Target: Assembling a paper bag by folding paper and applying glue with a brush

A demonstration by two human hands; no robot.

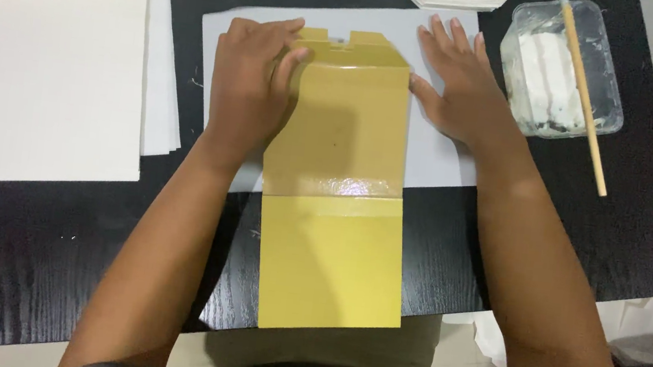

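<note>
- Yellow glossy card (333,209), one, on black counter (23,255); long axis runs away from the person, notched end farthest.
- Left hand (249,84) presses its far-left edge; right hand (461,84) lies flat, released, beside it.
- One tub (599,92), one stick (586,98).

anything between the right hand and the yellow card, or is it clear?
Nothing visible. The right hand lies flat on the grey sheet, its thumb right at the right edge of the yellow card, with only bare sheet there. The left hand already presses the card's upper left. The glue tub and brush sit off to the right.
</note>
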